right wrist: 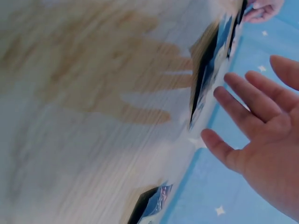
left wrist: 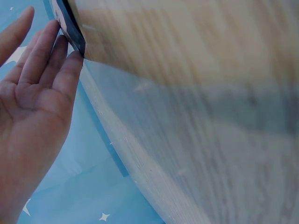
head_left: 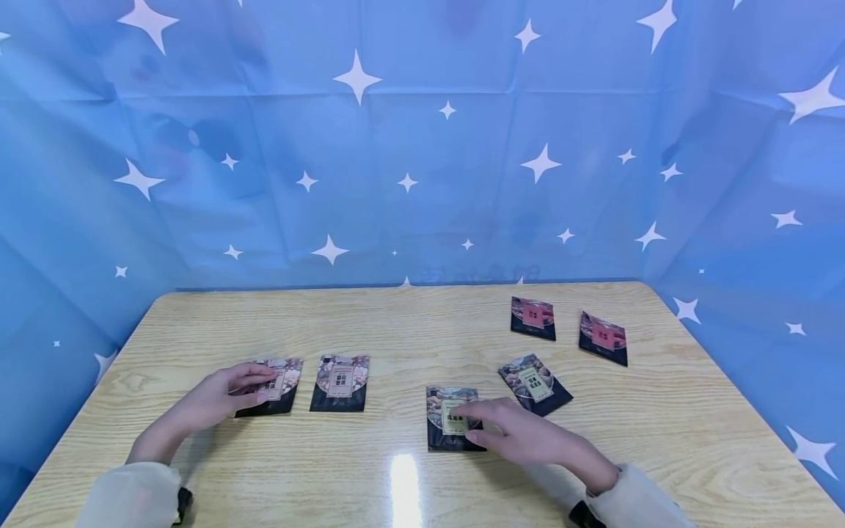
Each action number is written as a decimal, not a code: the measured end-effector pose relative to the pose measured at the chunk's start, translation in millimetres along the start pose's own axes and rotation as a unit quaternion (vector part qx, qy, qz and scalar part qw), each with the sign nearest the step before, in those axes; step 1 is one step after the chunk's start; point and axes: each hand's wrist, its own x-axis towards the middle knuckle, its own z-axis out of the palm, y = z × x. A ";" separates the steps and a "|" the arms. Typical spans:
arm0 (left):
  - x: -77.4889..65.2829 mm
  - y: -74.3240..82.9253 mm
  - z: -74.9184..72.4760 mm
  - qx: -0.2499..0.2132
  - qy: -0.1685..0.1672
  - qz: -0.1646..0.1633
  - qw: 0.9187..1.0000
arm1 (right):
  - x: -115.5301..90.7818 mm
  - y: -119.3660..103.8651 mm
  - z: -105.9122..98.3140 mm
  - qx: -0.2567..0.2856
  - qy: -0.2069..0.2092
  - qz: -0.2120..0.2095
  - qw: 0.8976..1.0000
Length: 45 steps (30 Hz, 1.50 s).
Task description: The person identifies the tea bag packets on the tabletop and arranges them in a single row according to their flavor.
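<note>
In the head view, my left hand (head_left: 221, 396) lies over the left part of a dark tea sachet (head_left: 288, 378) with a pale pink label. The left wrist view shows its fingers nearly straight, their tips at the edge of the sachet. A matching pink-label sachet (head_left: 339, 384) lies just right of it. My right hand (head_left: 528, 433) hovers over the right side of a sachet with a yellow-green label (head_left: 439, 418). Its fingers are spread and apart from the sachet in the right wrist view. Another yellow-green-label sachet (head_left: 536, 385) lies tilted beyond that hand.
Two sachets with red labels, one (head_left: 533, 318) at the back and one (head_left: 604, 338) farther right, lie on the wood-grain table (head_left: 396, 323). A blue curtain (head_left: 422, 205) with white stars stands behind the table and along its sides.
</note>
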 end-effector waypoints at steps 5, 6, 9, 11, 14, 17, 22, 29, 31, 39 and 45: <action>0.1 0.5 -0.4 -0.003 -0.004 0.006 1.000 | 1.0 0.9 2.5 -0.003 -0.013 -0.001 1.000; 0.1 0.5 -0.6 -0.005 -0.004 0.007 1.000 | 1.5 1.2 2.8 -0.004 -0.014 0.001 1.000; 0.0 0.8 -1.0 -0.008 -0.006 0.009 1.000 | 4.5 1.8 2.9 -0.013 -0.014 0.002 1.000; 0.0 0.9 -1.1 -0.007 -0.005 0.009 1.000 | 7.8 2.2 3.0 -0.019 -0.013 0.001 1.000; -0.1 0.5 -1.2 -0.006 -0.004 0.009 1.000 | 14.7 2.5 3.5 -0.023 -0.014 0.003 1.000; 0.0 -0.2 -1.1 -0.006 -0.005 0.008 1.000 | 22.5 2.3 4.5 -0.029 -0.014 0.008 0.999; -0.2 -0.8 -1.0 -0.009 -0.005 0.006 1.000 | 36.6 1.3 3.6 -0.030 -0.024 0.008 0.999; 0.1 -1.2 -1.0 -0.006 -0.004 0.007 1.000 | 56.4 0.9 0.0 -0.026 -0.028 0.019 0.999; 0.6 -1.6 -1.0 -0.007 -0.005 0.008 1.000 | 61.7 0.8 -1.4 -0.018 -0.030 0.023 0.999; 1.4 -2.3 -1.2 -0.011 -0.004 0.011 1.000 | 77.2 -0.3 -3.0 -0.015 -0.036 0.045 0.998; 1.2 -2.3 -1.2 -0.010 -0.003 0.009 1.000 | 81.8 -0.9 -3.7 -0.022 -0.040 0.045 0.998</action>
